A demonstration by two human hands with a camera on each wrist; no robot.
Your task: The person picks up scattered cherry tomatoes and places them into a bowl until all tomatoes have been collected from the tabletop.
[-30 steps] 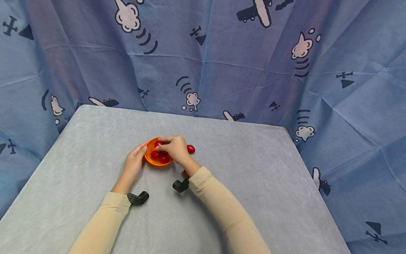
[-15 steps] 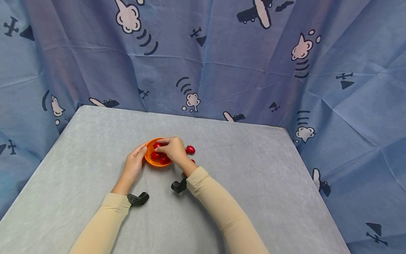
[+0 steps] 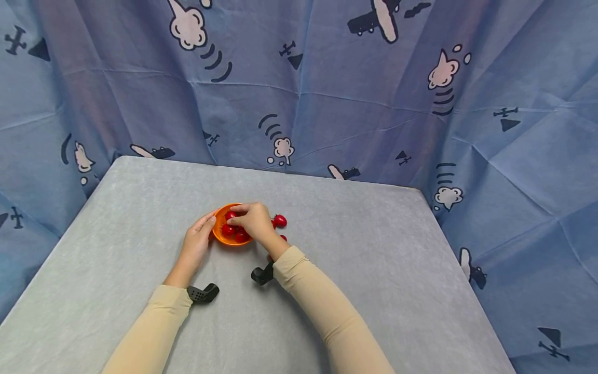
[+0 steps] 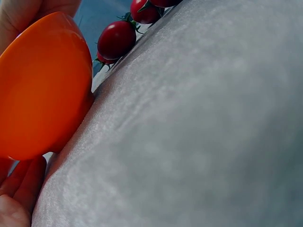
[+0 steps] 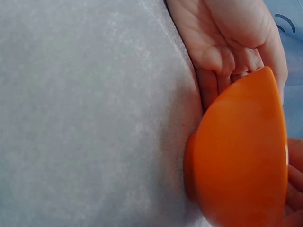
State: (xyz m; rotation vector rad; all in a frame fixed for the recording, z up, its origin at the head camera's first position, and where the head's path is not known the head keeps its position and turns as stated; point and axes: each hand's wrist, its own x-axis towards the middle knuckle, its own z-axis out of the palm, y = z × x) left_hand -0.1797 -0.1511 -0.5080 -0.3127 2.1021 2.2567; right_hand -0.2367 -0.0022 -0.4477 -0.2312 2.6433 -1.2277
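The orange bowl (image 3: 219, 224) is standing upright on the grey-covered table (image 3: 355, 249), its foot meeting the cloth. Its outer wall is appearing smooth, glossy and evenly coloured, curving up to a thin round rim. The left hand (image 3: 196, 243) is gripping the bowl's side, its thumb lying at the rim and its fingers curving along the outer wall below. The right hand (image 3: 256, 222) is reaching over the opposite rim, its thumb and fingertips nearly closed and pinching a red tomato (image 3: 231, 215) inside the bowl; whether that fruit is touching the bottom cannot be told. Other red tomatoes (image 3: 228, 230) are lying in the bowl beside it. Outside, several loose tomatoes (image 4: 116, 39) are resting on the table near the bowl, past the right hand, showing deep red, shiny, oval bodies and green stalk ends.
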